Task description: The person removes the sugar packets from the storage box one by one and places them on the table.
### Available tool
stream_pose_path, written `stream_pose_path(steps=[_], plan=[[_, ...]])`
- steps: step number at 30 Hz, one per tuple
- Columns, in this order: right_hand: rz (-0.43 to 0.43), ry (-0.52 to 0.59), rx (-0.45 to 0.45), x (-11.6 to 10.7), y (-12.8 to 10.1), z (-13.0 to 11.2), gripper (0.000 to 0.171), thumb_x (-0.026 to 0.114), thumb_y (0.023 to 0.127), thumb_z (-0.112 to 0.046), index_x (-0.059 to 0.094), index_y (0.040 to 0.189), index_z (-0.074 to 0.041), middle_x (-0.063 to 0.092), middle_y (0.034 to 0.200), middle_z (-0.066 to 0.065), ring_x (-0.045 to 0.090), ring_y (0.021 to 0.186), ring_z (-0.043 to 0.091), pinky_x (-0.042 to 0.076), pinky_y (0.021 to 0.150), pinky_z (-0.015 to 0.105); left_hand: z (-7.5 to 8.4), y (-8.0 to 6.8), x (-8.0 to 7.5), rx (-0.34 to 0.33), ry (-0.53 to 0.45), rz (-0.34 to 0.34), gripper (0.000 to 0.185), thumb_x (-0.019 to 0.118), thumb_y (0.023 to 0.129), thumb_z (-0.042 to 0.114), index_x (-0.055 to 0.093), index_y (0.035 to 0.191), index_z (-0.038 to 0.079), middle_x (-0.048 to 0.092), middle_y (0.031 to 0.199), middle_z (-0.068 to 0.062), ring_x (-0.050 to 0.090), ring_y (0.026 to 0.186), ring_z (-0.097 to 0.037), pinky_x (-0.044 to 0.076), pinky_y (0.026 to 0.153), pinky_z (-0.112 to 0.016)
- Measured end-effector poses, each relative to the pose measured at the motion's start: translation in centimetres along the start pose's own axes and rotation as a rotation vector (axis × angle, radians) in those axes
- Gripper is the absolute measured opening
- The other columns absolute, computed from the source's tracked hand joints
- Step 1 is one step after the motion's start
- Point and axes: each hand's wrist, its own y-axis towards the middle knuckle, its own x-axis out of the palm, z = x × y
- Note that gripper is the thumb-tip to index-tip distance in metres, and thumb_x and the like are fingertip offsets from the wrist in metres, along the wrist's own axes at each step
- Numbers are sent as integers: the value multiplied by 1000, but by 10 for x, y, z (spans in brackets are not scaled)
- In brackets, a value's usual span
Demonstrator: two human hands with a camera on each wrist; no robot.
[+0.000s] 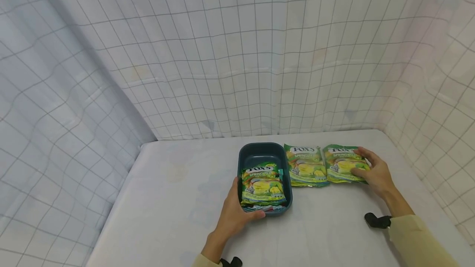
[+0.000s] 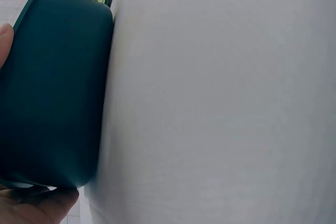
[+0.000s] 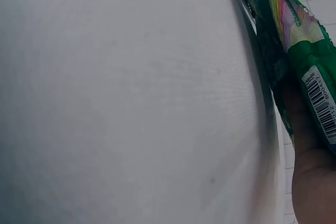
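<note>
A dark blue tub (image 1: 259, 153) stands on the white table (image 1: 178, 201) with one green candy packet (image 1: 263, 184) lying in it. My left hand (image 1: 239, 207) grips the tub's near left corner, thumb along the front rim. In the left wrist view the tub (image 2: 52, 87) fills the left side, held between my thumb (image 2: 4, 40) and palm (image 2: 37, 208). Two more green packets lie right of the tub: a middle packet (image 1: 306, 165) and a right packet (image 1: 341, 162). My right hand (image 1: 367, 168) pinches the right packet at its right edge. In the right wrist view a finger (image 3: 310, 182) lies against that packet (image 3: 299, 30).
White cloth with a grey grid (image 1: 237, 61) walls in the table at the back and on both sides. The table's left edge (image 1: 111, 226) runs close to the left cloth. Black camera straps (image 1: 376, 220) sit on both wrists.
</note>
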Motion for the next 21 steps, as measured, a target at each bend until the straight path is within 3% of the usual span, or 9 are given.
stream_pose_path(steps=[2,5,8,10,13,15,21], plan=[[-3,-5,-5,0,1,0,82,77,91,-7,31,158,-1,33,158,27,19,152,31,25,112,17,1,0,0,0,-1,0,123,97,68,36,20,162,14,47,149,-2,46,136,-22,37,110,-54],[-10,-34,-8,0,2,0,82,78,91,-9,32,158,-2,33,157,29,16,151,42,20,118,31,2,0,0,0,5,5,124,98,68,36,20,162,14,47,149,-3,45,136,-22,37,110,-54],[-19,-65,1,0,1,0,84,79,90,-10,31,159,-2,34,157,29,26,146,44,29,107,21,3,0,0,2,10,9,125,98,67,36,20,162,14,47,149,-3,46,135,-22,38,110,-54],[-27,-79,9,0,1,0,85,79,90,-11,30,159,-2,35,156,29,39,137,40,36,93,12,3,0,0,3,7,10,125,98,67,36,20,162,14,47,148,-3,46,135,-22,38,110,-54],[-33,-95,19,1,0,-1,86,79,90,-11,29,159,-2,37,155,28,50,120,31,43,77,10,1,0,1,1,7,9,125,98,68,36,20,162,13,47,149,-3,45,136,-23,38,110,-54],[-36,-107,22,1,-1,-1,87,79,90,-13,28,160,-2,37,154,28,52,118,32,43,75,10,0,0,1,-1,7,9,125,97,68,37,19,162,13,46,150,-3,45,137,-23,37,111,-54],[-40,-99,38,0,-2,-3,89,77,93,-19,22,161,-1,35,155,29,38,133,57,39,78,10,0,-1,1,-6,5,14,125,98,67,37,20,162,14,47,149,-2,45,136,-22,37,111,-54]])
